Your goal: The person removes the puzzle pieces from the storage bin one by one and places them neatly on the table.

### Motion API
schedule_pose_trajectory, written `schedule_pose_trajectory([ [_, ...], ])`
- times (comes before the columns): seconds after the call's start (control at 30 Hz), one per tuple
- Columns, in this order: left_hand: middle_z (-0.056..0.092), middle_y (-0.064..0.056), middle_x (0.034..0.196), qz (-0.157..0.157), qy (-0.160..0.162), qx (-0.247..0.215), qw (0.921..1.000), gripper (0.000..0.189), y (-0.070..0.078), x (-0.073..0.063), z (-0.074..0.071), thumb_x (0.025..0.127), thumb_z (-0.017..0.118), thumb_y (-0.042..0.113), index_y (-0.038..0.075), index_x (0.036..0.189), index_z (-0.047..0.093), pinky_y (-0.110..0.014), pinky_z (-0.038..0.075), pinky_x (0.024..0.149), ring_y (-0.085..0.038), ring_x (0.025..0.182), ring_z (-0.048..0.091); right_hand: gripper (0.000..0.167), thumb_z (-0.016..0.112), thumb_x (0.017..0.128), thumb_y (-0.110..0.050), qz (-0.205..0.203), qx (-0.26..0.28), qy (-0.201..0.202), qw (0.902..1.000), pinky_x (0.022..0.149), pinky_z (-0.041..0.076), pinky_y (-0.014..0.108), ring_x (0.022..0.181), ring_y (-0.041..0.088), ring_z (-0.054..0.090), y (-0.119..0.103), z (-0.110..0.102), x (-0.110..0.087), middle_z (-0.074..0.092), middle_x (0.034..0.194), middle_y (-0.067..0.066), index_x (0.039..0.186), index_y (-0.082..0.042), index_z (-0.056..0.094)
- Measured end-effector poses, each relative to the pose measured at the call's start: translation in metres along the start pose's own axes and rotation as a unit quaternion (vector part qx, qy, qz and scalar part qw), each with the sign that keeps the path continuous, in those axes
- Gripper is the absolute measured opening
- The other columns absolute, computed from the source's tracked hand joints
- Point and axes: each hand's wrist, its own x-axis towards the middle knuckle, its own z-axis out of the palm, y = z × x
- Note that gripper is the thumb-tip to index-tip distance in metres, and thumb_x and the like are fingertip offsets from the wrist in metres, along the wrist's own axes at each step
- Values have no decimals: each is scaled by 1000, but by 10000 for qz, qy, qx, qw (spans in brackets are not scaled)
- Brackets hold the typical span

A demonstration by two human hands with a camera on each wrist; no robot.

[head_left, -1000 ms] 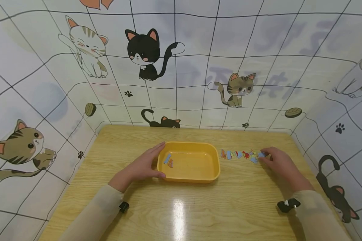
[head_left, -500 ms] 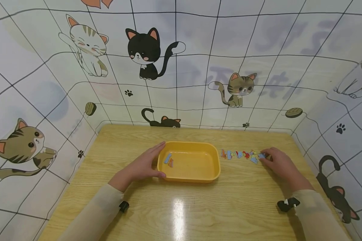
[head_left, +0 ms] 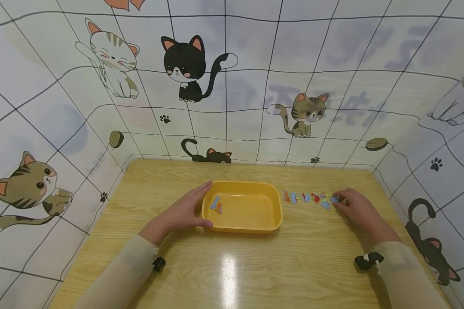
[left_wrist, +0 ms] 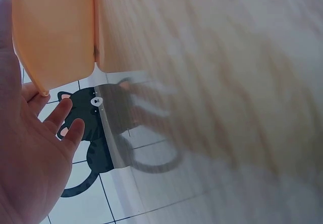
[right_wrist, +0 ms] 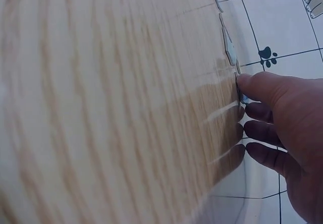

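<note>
Barely anything has shifted over the past second: beyond the near stretch of bench, the left hand keeps its grip on the tray, and the right hand keeps the blue piece pinched at its fingertips. That suggests careful adjusting of one piece, with no fetching under way. The tray lies at the left hand's three o'clock, its end spanned by thumb and fingers. Inside, near that end, lie an orange piece and a blue strip. The blue piece lies at the right hand's ten o'clock, ending a row that runs towards nine; a light piece sits at its eight o'clock. Whether these touch, I cannot tell. Farthest, at twelve o'clock, stands the cat-printed wall.
</note>
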Motion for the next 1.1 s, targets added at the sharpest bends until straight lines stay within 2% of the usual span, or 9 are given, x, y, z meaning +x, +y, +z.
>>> schedule_pose_trajectory([
  [0.37, 13, 9, 185, -44, -12, 16, 10000, 137, 0, 0, 0, 75, 91, 74, 20, 179, 20, -58, 24, 134, -31, 169, 20, 43, 81, 102, -16, 74, 224, -9, 9997, 76, 54, 45, 90, 26, 65, 6, 1, 0, 70, 111, 18, 135, 9, 69],
  [0.7, 14, 8, 185, 24, 5, 9, 10000, 138, 0, 0, 0, 74, 91, 74, 18, 179, 21, -58, 25, 133, -31, 169, 21, 39, 80, 104, -20, 203, 285, 217, 9992, 71, 50, 39, 90, 26, 62, 1, -1, -5, 70, 113, 18, 133, 5, 72],
  [0.9, 14, 8, 185, 37, -2, 24, 10000, 138, -1, 0, 0, 75, 91, 75, 18, 179, 21, -58, 25, 133, -31, 168, 21, 34, 79, 105, -16, 105, 245, 387, 9989, 69, 50, 37, 87, 24, 61, -11, -3, -5, 71, 113, 17, 131, 4, 72],
  [1.1, 13, 9, 185, 26, -15, 31, 10000, 138, 0, 0, -1, 74, 91, 75, 18, 179, 20, -57, 25, 133, -30, 168, 21, 30, 82, 102, -11, -275, 207, 679, 9971, 65, 50, 34, 84, 19, 60, -37, -8, -1, 73, 109, 12, 129, 2, 75],
])
